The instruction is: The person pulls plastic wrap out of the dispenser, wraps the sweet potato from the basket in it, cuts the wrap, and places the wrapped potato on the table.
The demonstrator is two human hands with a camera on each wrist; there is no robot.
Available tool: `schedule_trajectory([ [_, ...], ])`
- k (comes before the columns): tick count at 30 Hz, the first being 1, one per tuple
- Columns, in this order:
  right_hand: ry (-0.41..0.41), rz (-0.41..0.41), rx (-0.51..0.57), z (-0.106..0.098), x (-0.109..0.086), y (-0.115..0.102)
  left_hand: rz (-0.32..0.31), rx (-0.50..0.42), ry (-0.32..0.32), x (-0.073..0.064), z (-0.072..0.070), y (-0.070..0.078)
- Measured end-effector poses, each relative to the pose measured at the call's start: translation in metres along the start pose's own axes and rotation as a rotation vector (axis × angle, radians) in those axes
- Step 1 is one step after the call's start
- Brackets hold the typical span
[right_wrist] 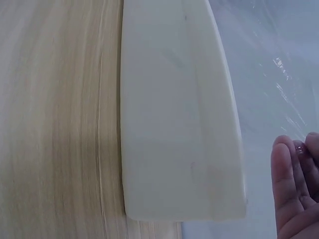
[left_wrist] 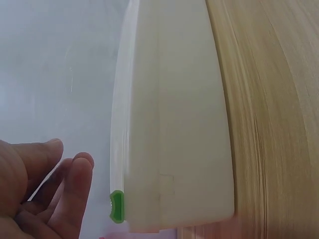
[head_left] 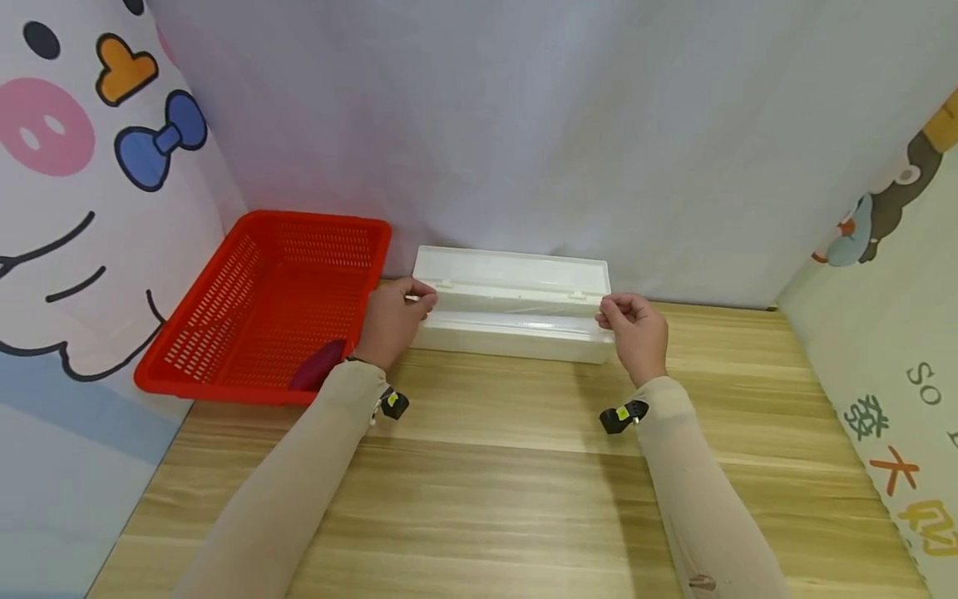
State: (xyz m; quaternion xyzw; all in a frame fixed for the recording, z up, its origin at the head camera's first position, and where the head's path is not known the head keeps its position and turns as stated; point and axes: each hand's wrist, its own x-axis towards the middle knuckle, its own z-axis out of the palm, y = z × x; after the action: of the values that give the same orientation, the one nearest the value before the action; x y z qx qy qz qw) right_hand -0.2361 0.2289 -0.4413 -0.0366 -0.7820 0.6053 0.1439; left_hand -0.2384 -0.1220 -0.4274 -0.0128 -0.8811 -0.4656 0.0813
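Observation:
A long white cling film dispenser box (head_left: pixel 516 343) lies near the back wall, its lid (head_left: pixel 509 264) raised. Clear cling film (right_wrist: pixel 286 94) stretches between the two hands, showing as faint creases and glints. At the box's left end, my left hand (head_left: pixel 392 323) pinches one side of the film between thumb and fingers. My right hand (head_left: pixel 640 337) pinches the other side at the right end. In the left wrist view a small green piece (left_wrist: pixel 117 206) sits on the end of the box's edge strip, close beside the left fingertips.
A red plastic basket (head_left: pixel 250 391) stands at the left, partly behind the left wrist. Inside it lies a dark purplish-red object (head_left: pixel 318 366). The wooden tabletop (head_left: pixel 494 499) reaches back to a pale curtain (head_left: pixel 539 125), with printed panels at both sides.

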Motion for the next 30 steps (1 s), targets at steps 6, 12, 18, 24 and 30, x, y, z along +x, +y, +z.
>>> schedule_trajectory([
  [6,-0.006,0.005,-0.01,-0.001,0.0,-0.002,-0.012,-0.042,0.004,-0.001,-0.001,0.004],
  [12,-0.005,-0.007,0.002,-0.002,-0.002,-0.006,-0.044,-0.078,-0.001,-0.003,-0.003,0.006],
  [18,-0.007,0.009,-0.03,-0.002,-0.004,-0.008,-0.016,-0.041,0.019,-0.004,-0.005,0.008],
  [24,-0.023,0.008,-0.056,-0.005,-0.005,-0.011,-0.005,-0.038,0.031,-0.004,-0.007,0.011],
  [30,-0.032,-0.001,-0.068,-0.008,-0.005,-0.013,-0.007,-0.053,0.037,-0.004,-0.007,0.013],
])
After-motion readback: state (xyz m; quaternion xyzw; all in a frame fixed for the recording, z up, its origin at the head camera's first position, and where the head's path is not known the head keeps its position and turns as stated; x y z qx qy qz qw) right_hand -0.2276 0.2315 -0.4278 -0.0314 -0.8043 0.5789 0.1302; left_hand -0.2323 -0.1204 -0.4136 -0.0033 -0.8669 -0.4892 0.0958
